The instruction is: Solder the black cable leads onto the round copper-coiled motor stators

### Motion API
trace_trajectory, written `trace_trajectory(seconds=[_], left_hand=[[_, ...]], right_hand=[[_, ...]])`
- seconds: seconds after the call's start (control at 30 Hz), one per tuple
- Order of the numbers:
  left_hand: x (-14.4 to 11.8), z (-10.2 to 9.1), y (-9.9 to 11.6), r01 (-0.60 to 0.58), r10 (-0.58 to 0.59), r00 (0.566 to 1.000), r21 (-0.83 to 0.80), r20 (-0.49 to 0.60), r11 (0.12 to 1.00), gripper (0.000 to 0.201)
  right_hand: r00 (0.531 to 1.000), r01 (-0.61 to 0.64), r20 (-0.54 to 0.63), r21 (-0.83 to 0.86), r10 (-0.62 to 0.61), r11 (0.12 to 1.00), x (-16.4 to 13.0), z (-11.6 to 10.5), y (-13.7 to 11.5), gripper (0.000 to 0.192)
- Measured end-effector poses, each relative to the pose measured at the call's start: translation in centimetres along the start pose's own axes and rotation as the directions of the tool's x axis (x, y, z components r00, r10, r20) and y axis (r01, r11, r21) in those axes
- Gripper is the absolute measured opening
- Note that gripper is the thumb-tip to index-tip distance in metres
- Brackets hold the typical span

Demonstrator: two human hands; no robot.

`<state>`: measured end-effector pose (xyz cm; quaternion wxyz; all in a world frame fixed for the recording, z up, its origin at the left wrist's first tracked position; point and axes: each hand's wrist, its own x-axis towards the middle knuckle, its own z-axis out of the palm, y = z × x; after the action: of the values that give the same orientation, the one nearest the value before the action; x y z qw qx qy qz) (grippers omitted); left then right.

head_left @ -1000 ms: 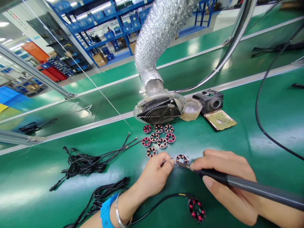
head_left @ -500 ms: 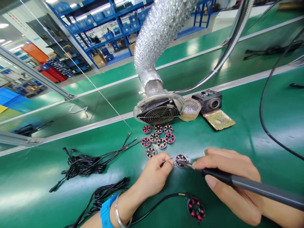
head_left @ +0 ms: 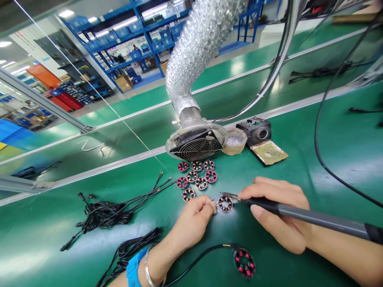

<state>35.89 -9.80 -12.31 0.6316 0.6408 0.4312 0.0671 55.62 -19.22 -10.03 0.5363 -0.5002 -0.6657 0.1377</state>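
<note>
My right hand [head_left: 279, 213] is closed round a soldering iron [head_left: 321, 223], holding it like a pen. The iron's tip is over the upper edge of a small motor stator [head_left: 225, 209] with copper windings; I cannot tell whether it touches. Beside the stator on the left, my left hand [head_left: 191, 219] pinches thin wire ends [head_left: 214, 200], which reach toward the stator's rim. Most of this wire is hidden by the fingers. Several more stators [head_left: 201, 183], with copper or red windings, lie in a group just behind my left hand.
Black cables [head_left: 104, 211] lie bundled at left. A red-wound stator [head_left: 244, 263] on a cable lies near the front. Behind the stators are a fume extractor [head_left: 197, 147], a tub [head_left: 235, 148], and an iron stand [head_left: 255, 130] with a yellow sponge [head_left: 269, 152].
The iron's tip has shifted from the left inner side of the stator up to its upper edge. My left hand still pinches the wires. The camera view has shifted slightly.
</note>
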Motion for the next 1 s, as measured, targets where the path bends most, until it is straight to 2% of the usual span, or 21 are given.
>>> trace_trajectory(seconds=[0.17, 0.3, 0.43, 0.57, 0.63, 0.73, 0.77, 0.87, 0.93, 1.0], left_hand=[[0.2, 0.0, 0.1, 0.031, -0.029, 0.999, -0.072, 0.029, 0.997, 0.024], [0.1, 0.0, 0.3, 0.059, -0.055, 0.998, -0.137, 0.031, 0.989, 0.026], [-0.1, 0.1, 0.4, 0.072, -0.071, 0.997, -0.171, 0.013, 0.983, 0.03], [-0.2, 0.0, 0.2, 0.085, -0.087, 0.996, -0.194, -0.002, 0.977, 0.037], [-0.2, -0.1, 0.0, 0.073, -0.078, 0.997, -0.202, -0.016, 0.977, 0.038], [-0.2, -0.2, -0.4, 0.054, -0.062, 0.998, -0.216, -0.029, 0.975, 0.035], [-0.2, -0.3, -0.6, 0.055, -0.062, 0.998, -0.228, -0.024, 0.972, 0.033], [-0.2, -0.3, -0.7, 0.058, -0.063, 0.998, -0.269, -0.012, 0.961, 0.028], [-0.3, -0.4, -0.7, 0.056, -0.063, 0.998, -0.282, -0.017, 0.958, 0.026], [-0.4, -0.4, -0.6, 0.051, -0.06, 0.998, -0.267, -0.026, 0.962, 0.024]], right_hand=[[0.998, 0.001, -0.057, 0.0, -0.001, 1.0, 0.3, 0.2, 0.5, 0.017], [0.993, 0.045, -0.112, -0.031, -0.048, 0.999, 0.7, -0.2, 1.0, 0.017], [0.969, 0.107, -0.2, -0.193, -0.146, 0.975, 1.5, -1.4, 2.3, 0.017], [0.907, 0.09, -0.349, -0.383, -0.235, 0.919, 2.3, -2.3, 4.4, 0.024], [0.926, 0.026, -0.325, -0.45, -0.191, 0.893, 2.7, -2.5, 5.4, 0.024], [0.977, -0.047, -0.202, -0.512, -0.067, 0.857, 2.9, -2.6, 6.0, 0.02], [0.978, -0.062, -0.203, -0.52, -0.053, 0.852, 2.9, -2.6, 5.9, 0.02], [0.945, -0.082, -0.312, -0.509, -0.095, 0.857, 2.3, -2.4, 4.9, 0.025], [0.947, -0.015, -0.289, -0.478, -0.141, 0.878, 1.7, -1.8, 4.1, 0.03], [0.967, 0.136, -0.142, -0.406, -0.21, 0.904, 1.1, -0.8, 3.4, 0.029]])
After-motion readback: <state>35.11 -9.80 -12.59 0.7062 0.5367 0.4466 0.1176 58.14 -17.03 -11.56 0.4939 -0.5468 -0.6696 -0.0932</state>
